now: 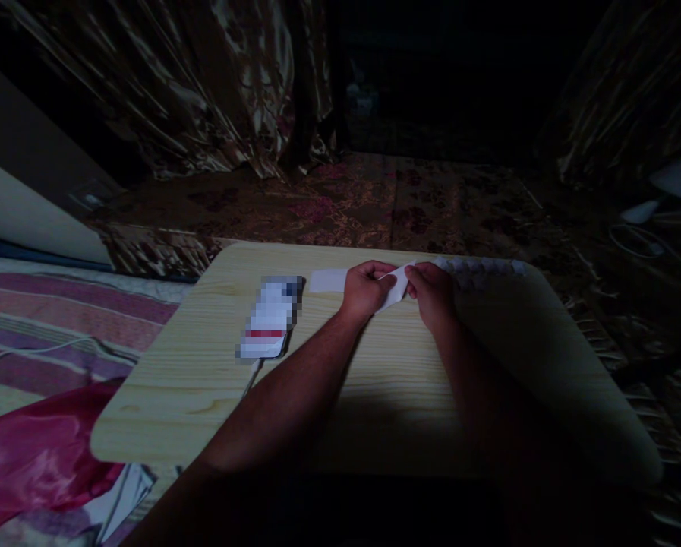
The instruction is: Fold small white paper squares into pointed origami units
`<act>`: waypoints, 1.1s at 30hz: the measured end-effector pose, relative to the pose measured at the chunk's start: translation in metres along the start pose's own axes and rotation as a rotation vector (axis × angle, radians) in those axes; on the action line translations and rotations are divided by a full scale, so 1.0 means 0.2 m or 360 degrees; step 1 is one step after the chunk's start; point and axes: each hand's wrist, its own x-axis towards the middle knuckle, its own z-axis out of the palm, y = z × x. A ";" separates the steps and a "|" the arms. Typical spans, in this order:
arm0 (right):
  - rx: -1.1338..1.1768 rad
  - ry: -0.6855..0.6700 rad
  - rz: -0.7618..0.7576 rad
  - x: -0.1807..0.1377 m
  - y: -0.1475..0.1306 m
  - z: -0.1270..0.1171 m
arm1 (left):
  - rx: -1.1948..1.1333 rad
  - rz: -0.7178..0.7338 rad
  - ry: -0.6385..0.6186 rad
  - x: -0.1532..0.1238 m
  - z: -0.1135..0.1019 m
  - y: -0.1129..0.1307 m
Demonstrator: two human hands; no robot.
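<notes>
Head view, from near to far: well to the left of the grip and closer to the body, a pink cloth [49, 448] lies on striped bedding [44, 327], next to the pale worktop [203, 380]. Left of the grip, on the worktop, is a phone [269, 315], its face blurred out, with a white cable [253, 377] at its near end. Between the two hands a white slip [395, 289] slants; the left grip [367, 290] grasps its left part, thumb on top, and the right grip [433, 292] pinches its upper right end. Whether the slip touches the worktop, I cannot tell. Just left of the left grip lies a flat paper [326, 281], partly hidden by it. Right of the right grip, small white pieces [480, 266] sit in a row near the far edge. Beyond the grip come a patterned cover [317, 205] and a curtain [249, 83].
</notes>
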 end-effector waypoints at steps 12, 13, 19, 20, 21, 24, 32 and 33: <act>-0.0052 -0.0045 -0.0040 -0.01 -0.02 0.02 | -0.0073 -0.0063 0.0064 0.01 0.00 0.01; -0.0072 -0.0100 -0.0043 -0.02 -0.03 0.02 | -0.0115 -0.0069 0.0062 0.01 0.00 0.01; -0.0362 -0.0204 -0.0114 -0.02 -0.04 0.00 | -0.0232 -0.0085 0.0065 0.01 0.00 0.02; -0.0400 -0.0196 -0.0114 -0.01 -0.04 0.00 | -0.0233 -0.0083 0.0073 0.01 0.00 0.02; -0.0426 -0.0188 -0.0109 -0.01 -0.05 0.00 | -0.0237 -0.0079 0.0083 0.01 0.01 0.02; -0.0449 -0.0191 -0.0087 -0.01 -0.05 0.00 | -0.0239 -0.0060 0.0119 0.01 0.01 0.02; -0.0431 -0.0236 -0.0033 -0.02 -0.05 0.02 | -0.0202 -0.0043 0.0168 0.02 0.00 0.02; -0.0434 -0.0223 -0.0033 -0.02 -0.05 0.02 | -0.0198 -0.0045 0.0172 0.02 0.00 0.02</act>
